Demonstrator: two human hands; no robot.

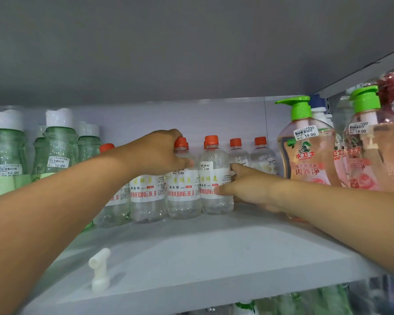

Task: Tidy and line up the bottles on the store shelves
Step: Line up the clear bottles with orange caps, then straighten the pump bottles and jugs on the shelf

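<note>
Several clear bottles with orange caps and white labels stand in a row on the grey shelf [191, 251]. My left hand [156, 153] grips the neck and shoulder of one clear bottle [183, 196] in the middle of the row. My right hand [248, 187] holds the right side of the neighbouring clear bottle [214, 178], thumb across its label and fingers behind it. More orange-capped bottles [263, 155] stand further back on the right.
Green bottles with white caps [59, 144] fill the left of the shelf. Pink pump bottles with green tops [305, 151] stand at the right. A loose white plastic nozzle [100, 269] lies near the shelf's front edge. Another shelf board hangs close overhead.
</note>
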